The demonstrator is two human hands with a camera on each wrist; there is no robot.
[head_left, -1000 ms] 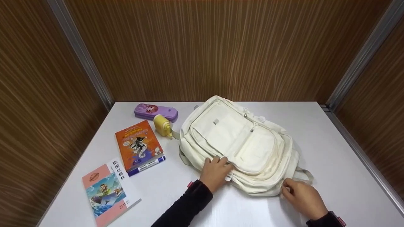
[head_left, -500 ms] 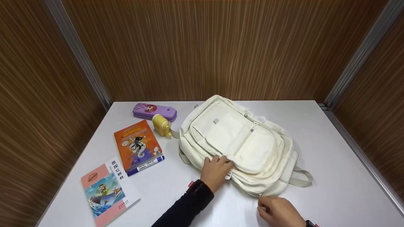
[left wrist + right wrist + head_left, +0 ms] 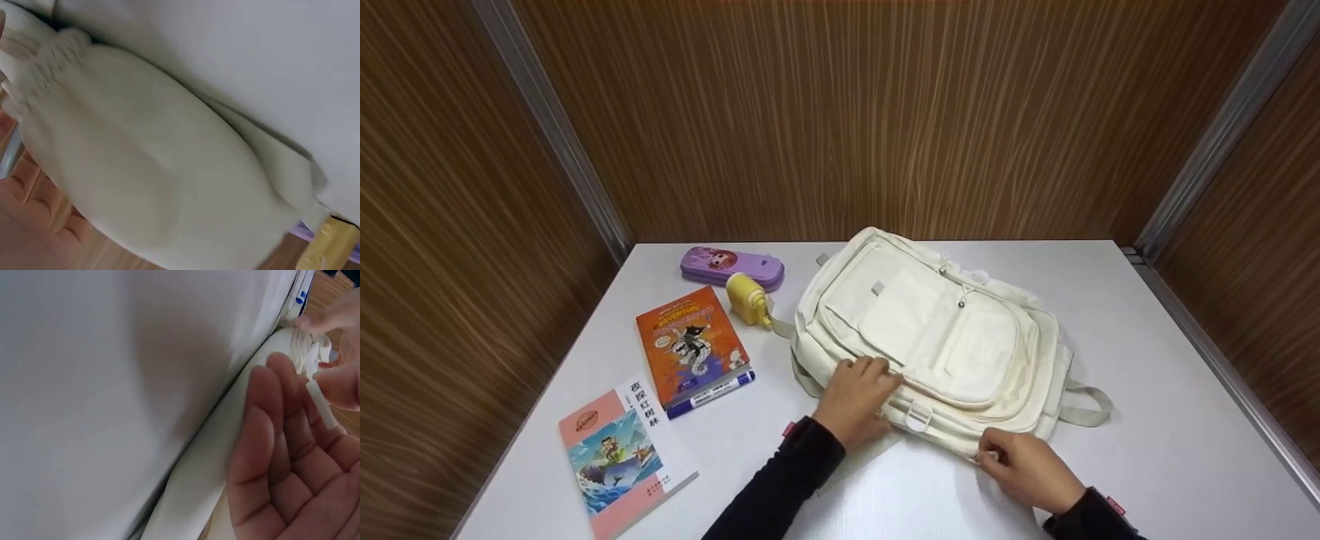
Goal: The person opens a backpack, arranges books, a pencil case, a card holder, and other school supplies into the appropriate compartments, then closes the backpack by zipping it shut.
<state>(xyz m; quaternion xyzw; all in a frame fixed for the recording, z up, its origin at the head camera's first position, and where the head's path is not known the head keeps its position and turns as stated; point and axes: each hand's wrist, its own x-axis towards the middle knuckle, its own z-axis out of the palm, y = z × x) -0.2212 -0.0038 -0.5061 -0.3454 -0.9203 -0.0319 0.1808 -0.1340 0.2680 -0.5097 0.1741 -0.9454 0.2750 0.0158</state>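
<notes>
A cream backpack [image 3: 930, 322] lies on the table, its front pockets facing up. At its near side, my left hand [image 3: 856, 401] grips the edge, fingers over the front and thumb on the side. The left wrist view shows the gathered side pocket [image 3: 140, 152] beside these fingers. My right hand [image 3: 1027, 465] is at the near right part of the same side. Between its thumb and index finger it pinches a white zipper pull [image 3: 322, 405]. A white buckle [image 3: 918, 416] sits on the bag between both hands.
Left of the bag lie an orange book [image 3: 690, 345], a blue-and-white marker [image 3: 712, 392] and a pink-and-white book [image 3: 622, 457]. Behind them are a yellow squeeze bottle [image 3: 748, 298] and a purple pencil case [image 3: 735, 268]. Wood-grain panels [image 3: 840, 120] enclose the table.
My right hand has moved left along the bag's near side with the zipper pull. My left hand has shifted slightly left and away from the buckle. The bag has turned a little.
</notes>
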